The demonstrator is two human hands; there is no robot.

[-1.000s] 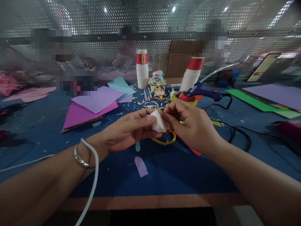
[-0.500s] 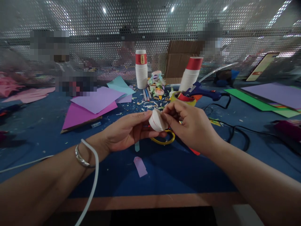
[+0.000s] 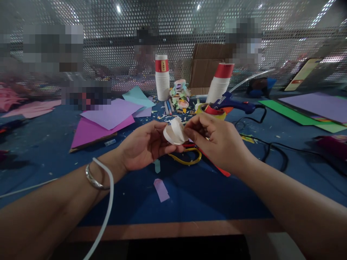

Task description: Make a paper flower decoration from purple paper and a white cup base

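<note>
A small white curved paper piece (image 3: pixel 171 135), perhaps cut from a paper cup, is between my hands, a rounded band standing up on it. My left hand (image 3: pixel 143 144) cradles it from the left, fingertips underneath and thumb by its upper rim. With thumb and index finger, my right hand (image 3: pixel 217 141) pinches its right edge. Just below lie yellow-handled scissors (image 3: pixel 189 161), partly hidden by the hands. A lilac paper scrap (image 3: pixel 161 190) and a pale teal strip (image 3: pixel 157 166) are nearer the table's front.
Two paper cup stacks (image 3: pixel 162 85) (image 3: pixel 217 88) stand at the back. A blue glue gun (image 3: pixel 235 103) rests by a yellow tape roll (image 3: pixel 211 111), its black cord (image 3: pixel 279 146) running right. Coloured sheets (image 3: pixel 111 113) (image 3: pixel 320 108) lie on both sides. A white cable (image 3: pixel 108 209) crosses my left wrist.
The white paper piece has turned and tipped in my hands, so its hollow and raised band now show. My left thumb has shifted off its front. My right hand keeps its pinch.
</note>
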